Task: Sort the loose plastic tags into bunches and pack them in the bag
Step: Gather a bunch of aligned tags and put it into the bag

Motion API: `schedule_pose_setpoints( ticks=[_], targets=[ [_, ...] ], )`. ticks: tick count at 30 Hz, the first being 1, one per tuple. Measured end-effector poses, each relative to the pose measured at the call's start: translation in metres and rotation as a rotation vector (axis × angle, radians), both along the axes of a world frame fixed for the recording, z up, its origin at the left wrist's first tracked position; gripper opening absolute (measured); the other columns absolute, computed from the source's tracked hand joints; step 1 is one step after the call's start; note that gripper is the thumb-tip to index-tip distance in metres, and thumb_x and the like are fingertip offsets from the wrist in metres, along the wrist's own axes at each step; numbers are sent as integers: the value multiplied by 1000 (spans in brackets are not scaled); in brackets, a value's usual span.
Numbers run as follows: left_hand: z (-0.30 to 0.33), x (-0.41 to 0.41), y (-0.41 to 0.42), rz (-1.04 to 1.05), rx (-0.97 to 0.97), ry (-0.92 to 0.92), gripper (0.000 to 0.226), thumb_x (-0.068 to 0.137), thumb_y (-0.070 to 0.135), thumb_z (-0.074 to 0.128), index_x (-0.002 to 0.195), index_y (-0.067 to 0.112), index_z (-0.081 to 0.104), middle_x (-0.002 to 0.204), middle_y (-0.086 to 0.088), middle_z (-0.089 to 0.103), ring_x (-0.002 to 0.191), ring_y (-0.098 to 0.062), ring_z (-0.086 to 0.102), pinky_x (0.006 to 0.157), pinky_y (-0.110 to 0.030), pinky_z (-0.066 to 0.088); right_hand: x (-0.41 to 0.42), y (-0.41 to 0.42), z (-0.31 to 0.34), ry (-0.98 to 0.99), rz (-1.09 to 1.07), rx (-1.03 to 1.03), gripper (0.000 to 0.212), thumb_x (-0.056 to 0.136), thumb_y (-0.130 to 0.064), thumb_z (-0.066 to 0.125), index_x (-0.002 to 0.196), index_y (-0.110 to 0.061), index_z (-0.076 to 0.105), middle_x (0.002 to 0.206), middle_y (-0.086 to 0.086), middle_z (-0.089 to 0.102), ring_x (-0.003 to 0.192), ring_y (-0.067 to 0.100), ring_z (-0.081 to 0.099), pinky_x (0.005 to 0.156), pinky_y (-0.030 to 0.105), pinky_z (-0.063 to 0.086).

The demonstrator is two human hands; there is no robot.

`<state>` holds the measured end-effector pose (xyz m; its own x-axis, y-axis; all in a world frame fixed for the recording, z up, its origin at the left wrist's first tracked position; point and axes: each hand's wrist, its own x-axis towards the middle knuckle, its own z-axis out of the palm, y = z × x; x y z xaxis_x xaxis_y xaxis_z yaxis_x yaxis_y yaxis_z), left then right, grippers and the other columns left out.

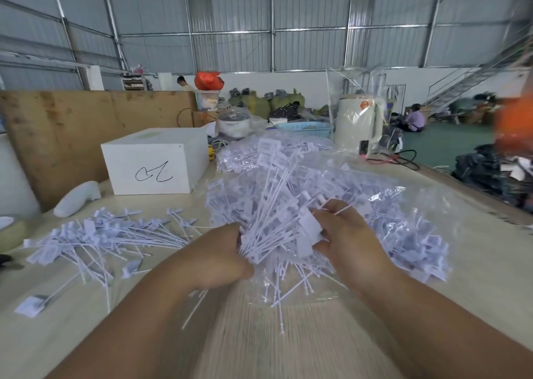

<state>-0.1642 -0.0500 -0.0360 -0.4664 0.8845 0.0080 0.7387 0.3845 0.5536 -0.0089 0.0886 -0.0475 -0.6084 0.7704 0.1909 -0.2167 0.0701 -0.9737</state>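
Note:
A bunch of white plastic tags (277,228) with long thin stems fans upward between my two hands. My left hand (222,254) grips the stem ends of the bunch. My right hand (343,234) holds its flat label ends, fingers curled round them, with one stem pinched at the fingertips. Under and behind the bunch lies a clear plastic bag (403,220) full of tags. A loose pile of tags (98,240) is spread on the table to the left.
A white box (153,162) with a black scribble stands at back left, a white handheld tool (76,198) beside it. Further back stand a second tag heap (259,153), a blue basket (305,127) and a wrapped cream appliance (357,121). The table edge (476,196) runs along the right.

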Motion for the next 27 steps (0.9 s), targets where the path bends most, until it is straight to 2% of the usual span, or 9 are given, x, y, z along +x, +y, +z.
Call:
schedule_pose_setpoints(
  ticks=[2,5,9,12,15,18,23,25,27],
  targets=[
    [-2,0,0,22,-17,18,28,73,24,74,94,29,55,71,15,56,59,2,51,51,-18,33,-3,-11,-4,-60,-13,68,15,98,-12,50,84,-14,53,69,4,55,58,7,57,56,23,48],
    [-5,0,-1,51,17,-60,34,68,28,81,92,30,58,71,19,63,60,6,57,54,-18,37,-8,-23,-9,-129,22,184,17,99,-24,50,100,-8,56,89,27,61,75,40,63,73,52,55],
    [-4,-3,-1,80,83,-147,25,72,25,79,91,29,62,71,24,68,63,10,60,54,-15,39,1,-20,1,-180,92,181,51,81,-50,61,90,0,58,77,5,56,78,23,61,84,51,51],
    [-3,-4,0,89,119,-124,17,73,20,73,86,25,64,64,22,66,53,9,57,45,-9,35,12,-10,9,-257,112,167,61,59,-62,65,84,-6,69,85,15,69,90,31,69,94,58,49],
    [-2,-4,0,80,122,-109,12,70,20,73,77,24,64,65,19,65,56,7,57,48,-11,37,20,-4,16,-211,41,167,43,63,-53,66,74,-12,73,77,9,73,78,26,72,87,53,55],
    [0,-3,0,77,133,-136,11,68,19,72,69,24,62,62,14,64,53,3,56,54,-21,39,22,1,20,-185,-22,170,53,73,-49,63,80,3,67,70,13,71,63,29,69,70,43,60],
    [5,-5,-3,24,104,-174,34,79,9,65,58,36,59,49,16,51,39,3,42,38,-12,28,26,7,22,-196,-140,141,37,84,-41,66,80,-5,58,58,7,59,47,18,55,42,24,45],
    [6,-5,-3,16,96,-174,34,79,10,65,58,35,57,50,16,50,40,3,42,39,-13,28,26,8,22,-194,-214,198,35,81,-44,68,92,-16,50,68,-2,50,46,8,49,38,16,39],
    [6,-4,-3,10,88,-154,32,79,11,66,58,34,56,52,15,50,42,3,42,43,-17,29,25,9,19,-155,-218,247,53,80,-48,70,119,-22,45,99,-5,52,70,-6,55,54,12,43]
  ],
)
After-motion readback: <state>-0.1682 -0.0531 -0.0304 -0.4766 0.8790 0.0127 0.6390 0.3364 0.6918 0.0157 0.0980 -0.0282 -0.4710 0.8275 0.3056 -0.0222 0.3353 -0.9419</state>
